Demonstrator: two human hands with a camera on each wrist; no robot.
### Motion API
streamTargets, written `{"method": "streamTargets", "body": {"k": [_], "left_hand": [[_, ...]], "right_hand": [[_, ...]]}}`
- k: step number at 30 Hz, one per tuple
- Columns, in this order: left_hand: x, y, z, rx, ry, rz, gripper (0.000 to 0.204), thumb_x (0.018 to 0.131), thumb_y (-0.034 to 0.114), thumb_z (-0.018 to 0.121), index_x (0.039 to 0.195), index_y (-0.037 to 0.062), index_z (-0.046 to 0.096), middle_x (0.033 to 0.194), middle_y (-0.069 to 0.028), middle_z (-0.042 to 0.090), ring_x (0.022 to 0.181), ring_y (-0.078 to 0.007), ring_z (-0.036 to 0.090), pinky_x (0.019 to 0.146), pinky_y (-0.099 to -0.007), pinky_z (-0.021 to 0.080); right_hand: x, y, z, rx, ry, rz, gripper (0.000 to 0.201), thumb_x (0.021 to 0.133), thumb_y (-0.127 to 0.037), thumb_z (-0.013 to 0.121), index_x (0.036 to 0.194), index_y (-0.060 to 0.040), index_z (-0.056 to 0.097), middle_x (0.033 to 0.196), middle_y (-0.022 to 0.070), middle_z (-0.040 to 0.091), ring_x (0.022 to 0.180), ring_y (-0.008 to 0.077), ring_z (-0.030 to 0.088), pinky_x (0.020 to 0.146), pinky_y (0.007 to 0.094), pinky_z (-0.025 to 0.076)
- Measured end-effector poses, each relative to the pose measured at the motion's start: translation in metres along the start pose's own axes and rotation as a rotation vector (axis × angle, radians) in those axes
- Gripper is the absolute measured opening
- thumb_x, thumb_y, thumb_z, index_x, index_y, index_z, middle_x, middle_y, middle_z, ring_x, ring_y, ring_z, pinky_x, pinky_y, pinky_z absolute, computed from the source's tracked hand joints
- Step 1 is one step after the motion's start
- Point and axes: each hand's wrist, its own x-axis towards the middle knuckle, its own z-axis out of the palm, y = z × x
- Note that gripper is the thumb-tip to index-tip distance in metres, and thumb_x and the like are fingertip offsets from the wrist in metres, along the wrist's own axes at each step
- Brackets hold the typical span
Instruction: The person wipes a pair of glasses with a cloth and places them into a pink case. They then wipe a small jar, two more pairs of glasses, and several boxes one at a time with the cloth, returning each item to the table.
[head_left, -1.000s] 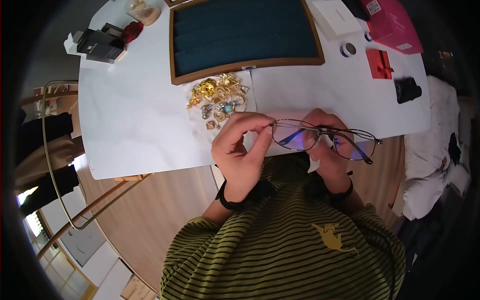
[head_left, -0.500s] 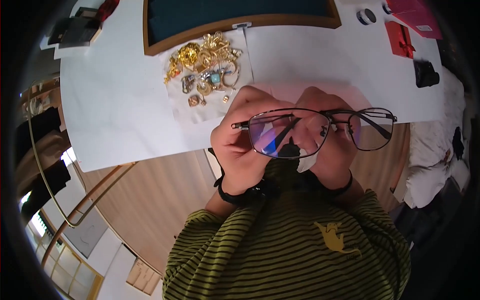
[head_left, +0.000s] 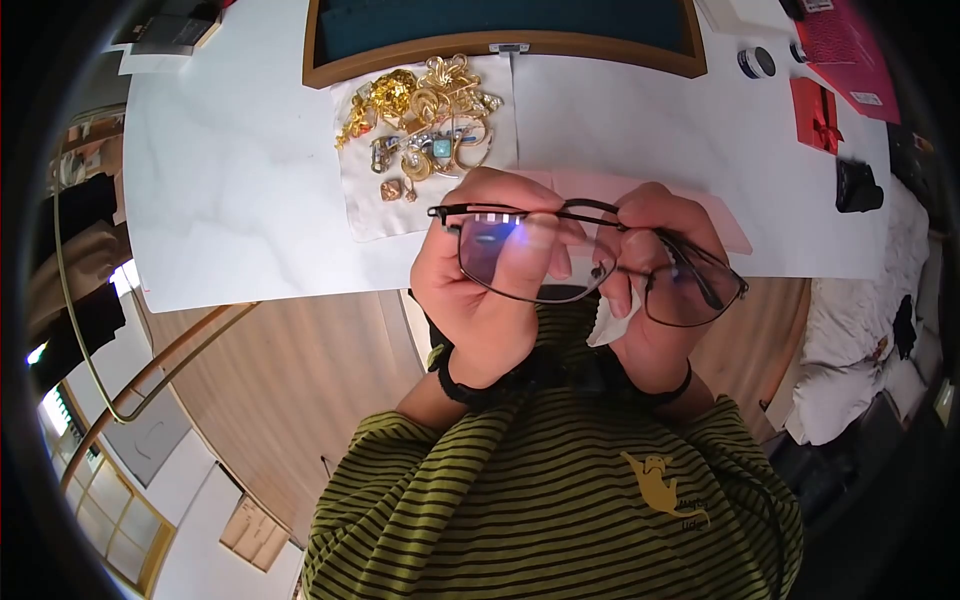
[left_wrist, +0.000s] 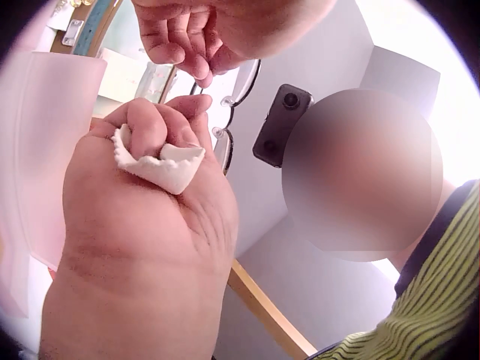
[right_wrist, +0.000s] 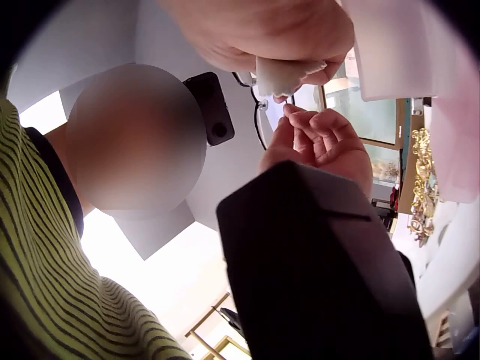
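Note:
Thin dark-framed glasses (head_left: 482, 250) are held up between both hands in the head view, over the table's near edge. My left hand (head_left: 475, 305) grips the frame's left part, its thumb at that lens. My right hand (head_left: 668, 335) pinches the frame near its middle and keeps a small white cloth (head_left: 609, 326) in its curled fingers. In the left wrist view the cloth (left_wrist: 169, 171) sticks out of the right hand (left_wrist: 142, 225), below the left hand's fingers (left_wrist: 161, 52). The right wrist view shows the left hand (right_wrist: 330, 150) under the cloth (right_wrist: 281, 76); fingers partly hide the glasses.
Gold jewelry (head_left: 425, 105) lies on a white sheet (head_left: 372, 215) beyond the left hand. Behind it stands a wooden tray (head_left: 590, 58) with a dark lining. A jar (head_left: 757, 63), red box (head_left: 815, 115) and black pouch (head_left: 857, 187) are at the right. Pink material (head_left: 725, 215) lies behind the right hand.
The glasses have tilted, and a temple now arches above the lenses between the hands. My left thumb has come up at the left lens. The head view has shifted with the head.

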Motion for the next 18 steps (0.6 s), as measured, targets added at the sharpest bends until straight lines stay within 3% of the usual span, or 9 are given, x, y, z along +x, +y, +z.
{"method": "streamTargets", "body": {"k": [3,5,9,11,12,15,16,18], "left_hand": [[0.004,0.001,-0.004,0.177,-0.132,-0.004,0.007,0.081,0.002,0.067,0.085,-0.0035,0.065,0.092,-0.0113,0.061,0.075,-0.0166,0.057,0.066,-0.0271,0.046],[0.01,0.0,-0.006,0.21,-0.233,0.087,0.008,0.081,0.003,0.067,0.085,-0.0043,0.065,0.089,-0.012,0.062,0.073,-0.0161,0.058,0.064,-0.0269,0.046],[0.006,0.005,-0.006,0.208,-0.244,0.003,0.011,0.086,0.005,0.063,0.089,-0.0051,0.062,0.088,-0.0141,0.063,0.07,-0.0155,0.06,0.062,-0.0264,0.047],[0.003,0.006,0.003,-0.046,-0.015,-0.123,0.016,0.092,0.009,0.055,0.092,-0.0065,0.058,0.088,-0.0161,0.063,0.065,-0.0146,0.06,0.057,-0.0243,0.048],[0.008,0.01,0.003,0.012,-0.004,-0.133,0.021,0.097,0.013,0.049,0.092,-0.0066,0.055,0.084,-0.0159,0.063,0.058,-0.0127,0.059,0.052,-0.0216,0.046],[0.017,0.017,-0.001,0.038,0.055,-0.157,0.024,0.098,0.014,0.047,0.088,-0.0069,0.054,0.075,-0.0128,0.062,0.053,-0.0115,0.056,0.047,-0.0208,0.044],[0.02,0.021,0.003,0.057,0.134,-0.189,0.028,0.099,0.018,0.046,0.084,-0.0041,0.055,0.065,-0.0079,0.059,0.049,-0.0089,0.053,0.043,-0.0199,0.038],[0.02,0.026,-0.005,0.102,0.137,-0.221,0.03,0.099,0.019,0.046,0.081,-0.0023,0.055,0.062,-0.0057,0.056,0.048,-0.0076,0.052,0.042,-0.0197,0.036]], "right_hand": [[0.001,-0.004,0.0,0.062,-0.05,0.023,0.011,0.087,0.001,0.058,0.098,0.0041,0.058,0.083,0.0105,0.06,0.066,0.0081,0.057,0.047,0.0193,0.039],[0.002,-0.005,0.002,0.066,-0.069,0.029,0.008,0.087,0.001,0.057,0.095,0.0036,0.058,0.085,0.0105,0.06,0.063,0.0077,0.055,0.045,0.0185,0.037],[0.0,-0.007,0.001,0.087,-0.056,0.081,0.016,0.086,0.001,0.058,0.102,0.0042,0.056,0.084,0.0104,0.06,0.059,0.0076,0.054,0.044,0.0181,0.035],[-0.002,-0.014,0.011,0.148,0.133,0.2,0.026,0.083,0.002,0.06,0.108,0.0046,0.052,0.085,0.0094,0.059,0.058,0.0071,0.052,0.045,0.018,0.036],[-0.004,-0.016,0.013,0.15,0.125,0.207,0.026,0.083,0.002,0.06,0.108,0.0046,0.052,0.085,0.0094,0.059,0.058,0.0071,0.052,0.045,0.018,0.036],[-0.014,-0.023,0.016,0.198,0.137,0.378,0.037,0.081,-0.001,0.064,0.114,0.0038,0.048,0.083,0.0067,0.058,0.06,0.0067,0.05,0.047,0.0201,0.038],[-0.021,-0.026,0.015,0.155,0.156,0.507,0.038,0.079,-0.002,0.065,0.113,0.0036,0.05,0.08,0.0064,0.056,0.06,0.0085,0.05,0.047,0.0224,0.039],[-0.034,-0.032,-0.008,0.159,-0.225,0.619,0.034,0.076,-0.002,0.064,0.107,0.0026,0.053,0.073,0.0063,0.054,0.061,0.0135,0.051,0.048,0.0273,0.04]]}}
